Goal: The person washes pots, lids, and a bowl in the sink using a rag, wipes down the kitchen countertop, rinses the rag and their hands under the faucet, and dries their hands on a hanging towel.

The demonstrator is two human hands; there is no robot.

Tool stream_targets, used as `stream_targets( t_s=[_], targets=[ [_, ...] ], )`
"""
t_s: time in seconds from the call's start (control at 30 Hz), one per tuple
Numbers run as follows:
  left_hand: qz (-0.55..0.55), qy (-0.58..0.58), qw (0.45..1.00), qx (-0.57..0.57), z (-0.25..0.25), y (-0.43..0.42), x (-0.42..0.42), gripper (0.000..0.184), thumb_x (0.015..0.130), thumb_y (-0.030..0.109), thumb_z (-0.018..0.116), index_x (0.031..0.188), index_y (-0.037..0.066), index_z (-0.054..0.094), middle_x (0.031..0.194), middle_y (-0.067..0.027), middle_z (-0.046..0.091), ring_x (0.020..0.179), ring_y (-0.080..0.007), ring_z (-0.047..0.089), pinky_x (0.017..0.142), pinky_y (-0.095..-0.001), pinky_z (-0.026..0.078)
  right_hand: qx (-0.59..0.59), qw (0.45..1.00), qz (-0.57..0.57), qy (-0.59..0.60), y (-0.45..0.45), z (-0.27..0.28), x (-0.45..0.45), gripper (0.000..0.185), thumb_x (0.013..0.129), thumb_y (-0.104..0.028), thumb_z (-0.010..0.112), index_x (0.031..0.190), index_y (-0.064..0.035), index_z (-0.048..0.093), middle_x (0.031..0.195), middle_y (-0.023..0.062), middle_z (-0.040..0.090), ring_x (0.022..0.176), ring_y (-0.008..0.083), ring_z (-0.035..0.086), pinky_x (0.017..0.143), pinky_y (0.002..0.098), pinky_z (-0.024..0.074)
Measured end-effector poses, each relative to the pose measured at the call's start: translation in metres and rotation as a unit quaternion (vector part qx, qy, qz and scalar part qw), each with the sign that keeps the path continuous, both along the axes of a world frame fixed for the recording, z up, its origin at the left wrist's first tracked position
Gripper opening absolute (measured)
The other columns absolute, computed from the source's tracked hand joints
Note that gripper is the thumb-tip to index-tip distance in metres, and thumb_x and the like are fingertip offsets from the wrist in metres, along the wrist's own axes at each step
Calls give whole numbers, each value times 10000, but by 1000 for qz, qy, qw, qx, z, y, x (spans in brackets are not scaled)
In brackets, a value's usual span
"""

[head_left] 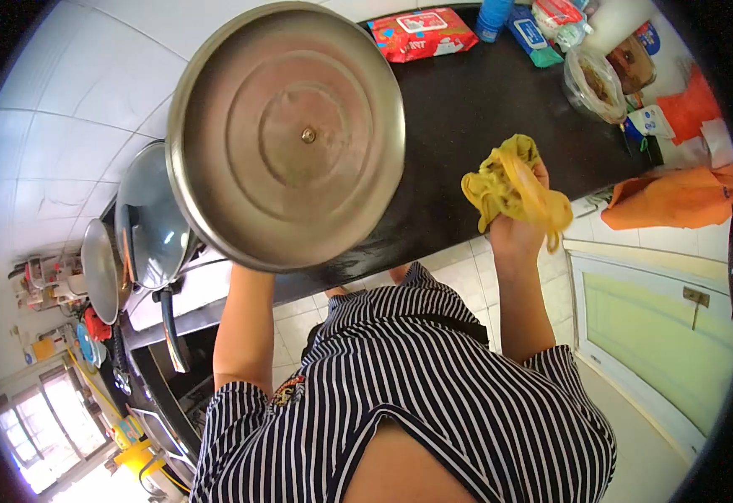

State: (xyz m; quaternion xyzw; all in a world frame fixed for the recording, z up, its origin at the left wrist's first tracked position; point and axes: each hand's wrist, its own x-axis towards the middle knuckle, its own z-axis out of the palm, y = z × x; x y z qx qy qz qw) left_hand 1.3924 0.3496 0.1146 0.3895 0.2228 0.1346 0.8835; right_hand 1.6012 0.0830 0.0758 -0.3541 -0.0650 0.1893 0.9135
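Note:
A large round metal pot lid [299, 201] is held up at the left, tilted so that its inner face with ring-shaped ridges and a small centre screw shows. My left forearm [246, 323] runs up behind its lower rim; the left hand itself is hidden by the lid, which it holds from the far side. In my right hand [519, 236] is a bunched yellow cloth [509, 180], gripped over the front part of the dark counter [458, 109]. Lid and cloth are apart.
A red wipes pack [423, 35], a blue can [493, 18] and a bagged bowl [593, 84] stand along the counter's back. Left of the lid are a glass-lidded pan [152, 222] and another pan [102, 268]. An orange cloth [676, 199] hangs at the right.

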Motion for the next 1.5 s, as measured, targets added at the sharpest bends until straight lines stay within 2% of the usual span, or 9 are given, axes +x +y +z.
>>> stream_targets(
  t_s=[0.17,0.27,0.4,0.53,0.67,0.77,0.9,1.3,1.5],
  targets=[
    [106,1,994,32,24,-1,-45,324,859,25,591,1179,57,554,608,32,472,413,-62,386,378,-232,282,-38,998,54,1,25,-32,-9,388,999,-156,563,1344,-26,443,1267,134,570,1166,262,591,1024,416,490],
    [199,20,976,89,45,8,-86,277,858,25,595,1131,55,564,603,31,475,416,-60,387,380,-229,281,-293,916,-21,-274,36,-45,-11,331,973,-55,548,1296,-7,498,1267,126,575,1158,222,584,1016,367,475],
    [341,72,918,188,87,29,-152,215,856,26,600,1067,52,577,598,29,478,419,-57,390,382,-225,281,-327,872,20,-364,66,-57,-6,329,985,-64,519,1308,-3,528,1281,126,583,1129,229,594,1001,358,471],
    [445,158,826,307,124,53,-214,152,854,26,605,1003,49,591,592,28,482,422,-55,392,385,-221,280,-533,552,251,-590,86,-103,-6,490,993,-153,520,1446,-5,404,1479,217,444,1376,400,413,1135,454,337],
    [502,320,694,406,144,92,-288,224,861,86,627,1084,64,622,691,39,528,469,-55,390,423,-238,318,-549,481,189,-657,94,-134,-26,642,974,-195,539,1523,-29,251,1569,191,305,1450,377,293,1178,473,266],
    [501,432,579,477,128,163,-374,380,806,128,688,1177,57,642,624,15,552,471,-73,481,435,-246,377,-582,484,175,-629,102,-139,-31,639,977,-189,529,1530,-40,247,1569,194,304,1452,364,294,1179,467,267],
    [452,598,423,509,85,237,-449,398,821,335,702,1137,94,701,842,-106,724,798,-241,707,748,-370,529,-603,509,143,-597,104,-141,-39,645,967,-155,533,1530,-31,247,1564,210,304,1441,385,302,1174,459,278],
    [400,656,443,461,19,329,-493,478,748,221,639,1216,129,661,1122,-185,696,1080,-354,655,921,-424,495,-687,537,128,-472,112,-132,-86,607,955,-102,550,1498,2,300,1542,211,348,1439,364,321,1176,404,290],
    [370,669,417,492,-8,360,-513,452,815,369,695,1186,112,672,1016,-145,719,939,-305,675,843,-417,499,-674,538,46,-505,109,-160,-82,560,884,-84,614,1405,-4,427,1392,225,502,1297,398,473,1114,420,368]
  ],
)
